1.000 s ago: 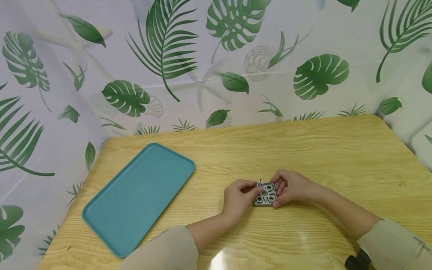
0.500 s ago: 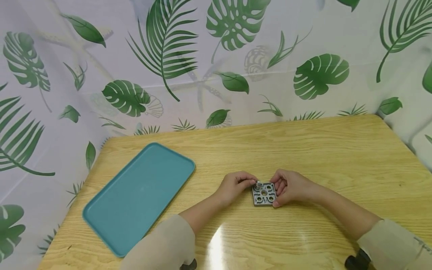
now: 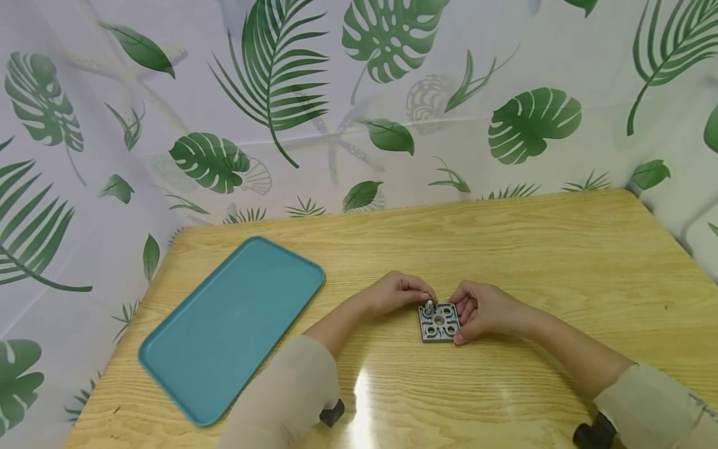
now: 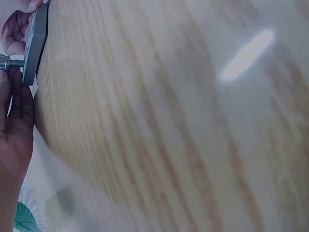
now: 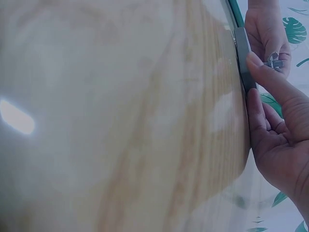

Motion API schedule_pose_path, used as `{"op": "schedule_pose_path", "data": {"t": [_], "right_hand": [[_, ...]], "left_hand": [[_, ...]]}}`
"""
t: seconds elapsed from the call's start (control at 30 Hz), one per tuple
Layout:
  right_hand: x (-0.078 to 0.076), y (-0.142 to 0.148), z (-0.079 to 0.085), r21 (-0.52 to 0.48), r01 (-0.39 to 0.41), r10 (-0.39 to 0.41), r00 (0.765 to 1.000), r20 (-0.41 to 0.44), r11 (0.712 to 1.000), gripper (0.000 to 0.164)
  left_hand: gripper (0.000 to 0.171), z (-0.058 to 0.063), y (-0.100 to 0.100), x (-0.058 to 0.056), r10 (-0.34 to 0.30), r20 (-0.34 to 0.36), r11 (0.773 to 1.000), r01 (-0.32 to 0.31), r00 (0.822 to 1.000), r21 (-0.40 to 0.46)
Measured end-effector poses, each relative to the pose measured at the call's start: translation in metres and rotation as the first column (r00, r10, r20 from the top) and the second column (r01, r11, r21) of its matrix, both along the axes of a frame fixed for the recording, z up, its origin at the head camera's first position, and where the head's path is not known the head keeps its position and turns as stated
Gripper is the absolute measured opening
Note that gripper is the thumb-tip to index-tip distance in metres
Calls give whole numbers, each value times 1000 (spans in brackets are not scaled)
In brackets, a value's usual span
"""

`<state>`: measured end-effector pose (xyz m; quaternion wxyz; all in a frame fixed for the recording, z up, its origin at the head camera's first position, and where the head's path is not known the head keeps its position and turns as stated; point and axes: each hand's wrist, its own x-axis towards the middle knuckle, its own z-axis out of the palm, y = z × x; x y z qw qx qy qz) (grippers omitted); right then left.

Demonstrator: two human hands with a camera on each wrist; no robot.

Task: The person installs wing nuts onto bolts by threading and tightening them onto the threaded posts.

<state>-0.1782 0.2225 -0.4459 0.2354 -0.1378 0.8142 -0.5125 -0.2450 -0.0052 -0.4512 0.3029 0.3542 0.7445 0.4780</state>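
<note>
A square grey metal plate (image 3: 439, 322) with several round holes lies on the wooden table. From its far left corner rises a small silver bolt (image 3: 429, 307); the left wrist view shows its thick head and thinner shank side-on against the plate. My left hand (image 3: 399, 293) has its thumb and curled fingers at the bolt, pinching it from behind. On the opposite side, my right hand (image 3: 483, 312) grips the plate's right edge, thumb at the near corner and fingers at the far one. In the right wrist view, that thumb (image 5: 255, 60) presses on the plate's face.
A blue-green rectangular tray (image 3: 230, 330) lies slantwise on the left of the table (image 3: 538, 249). Behind the table hangs a white cloth (image 3: 314, 100) printed with green leaves. Black wrist devices (image 3: 332, 413) show below both sleeves.
My left hand has swung from the plate's left side, where the thumb covered the bolt, to behind the bolt, leaving it more exposed. My right hand and the plate have stayed in place.
</note>
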Motion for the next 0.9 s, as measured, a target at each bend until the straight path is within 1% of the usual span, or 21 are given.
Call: {"op": "schedule_pose_path", "data": {"t": [0.07, 0.1, 0.17, 0.2, 0.27, 0.33, 0.4, 0.47, 0.53, 0.6, 0.67, 0.73, 0.8, 0.9], "right_hand": [[0, 0, 0, 3, -3, 3, 1000, -4, 1000, 62], [0, 0, 0, 4, -4, 4, 1000, -5, 1000, 62], [0, 0, 0, 5, -4, 4, 1000, -5, 1000, 62], [0, 0, 0, 6, -4, 4, 1000, -7, 1000, 62], [0, 0, -1, 3, -4, 4, 1000, -8, 1000, 62], [1, 0, -1, -1, -5, 5, 1000, -12, 1000, 62], [1, 0, -2, -5, -6, 6, 1000, -16, 1000, 62], [1, 0, -2, -6, -6, 6, 1000, -20, 1000, 62], [1, 0, -3, -2, 0, 0, 1000, -22, 1000, 62], [1, 0, -3, 5, 4, -4, 1000, -27, 1000, 62], [0, 0, -3, 9, 8, -8, 1000, -30, 1000, 61], [0, 0, -3, 9, 12, -11, 1000, -29, 1000, 61], [0, 0, -4, 8, 11, -11, 999, -30, 1000, 61], [0, 0, -4, 5, 7, -7, 1000, -27, 1000, 61]], "left_hand": [[22, 0, 0, 2, 21, -10, 1000, -21, 1000, -4], [22, 0, 0, 3, 49, -23, 999, -49, 999, -9], [24, 0, 0, 10, 138, -53, 990, -139, 989, -16], [25, -1, 0, 14, 193, -71, 981, -195, 979, -16], [25, -1, -1, 25, 304, -106, 952, -307, 947, -10], [25, -2, -3, 38, 395, -110, 918, -396, 912, 8], [24, -4, -4, 52, 464, -96, 886, -462, 881, 44], [27, -6, -4, 65, 517, -81, 856, -513, 852, 67], [31, -8, -2, 76, 560, -78, 828, -553, 825, 94], [32, -10, 1, 84, 594, -81, 803, -585, 800, 116], [32, -11, 5, 90, 618, -88, 784, -605, 781, 138], [30, -14, 9, 93, 639, -104, 766, -619, 762, 172], [27, -17, 12, 93, 658, -124, 749, -628, 743, 209], [22, -20, 15, 91, 674, -143, 733, -631, 725, 256]]}}
